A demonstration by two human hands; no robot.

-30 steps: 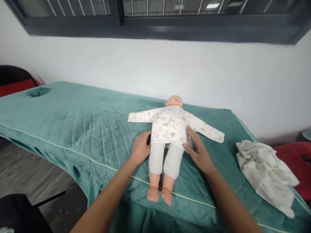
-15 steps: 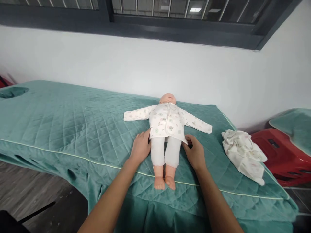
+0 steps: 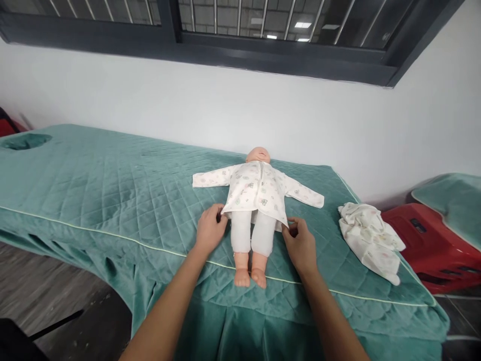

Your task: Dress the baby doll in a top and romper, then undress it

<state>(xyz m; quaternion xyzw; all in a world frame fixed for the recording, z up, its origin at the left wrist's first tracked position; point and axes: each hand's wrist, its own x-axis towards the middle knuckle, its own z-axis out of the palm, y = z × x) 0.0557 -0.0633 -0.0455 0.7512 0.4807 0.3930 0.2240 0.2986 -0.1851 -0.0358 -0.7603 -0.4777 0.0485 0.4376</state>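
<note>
A baby doll (image 3: 259,154) lies on its back, its head toward the wall and its bare feet toward me. It wears a white printed baby jacket (image 3: 256,188), closed down the front with both sleeves spread wide. White padded legs show below the hem. At the hem's left corner, my left hand (image 3: 211,228) pinches the jacket cloth between thumb and fingers. My right hand (image 3: 300,244) pinches the opposite corner of the hem beside the doll's right-hand leg in view. The hem is drawn outward between both hands.
Under the doll is a green quilted bed cover (image 3: 124,195) with a face hole at the far left. A crumpled white printed cloth (image 3: 370,239) lies near the right edge. Beyond it stands a red plastic stool (image 3: 432,240). A white wall (image 3: 210,100) and barred window run behind.
My left hand has moved outward to the left and now grips the jacket's hem corner. The hem is spread wider and flatter. My right hand stays at its corner. The view has shifted slightly.
</note>
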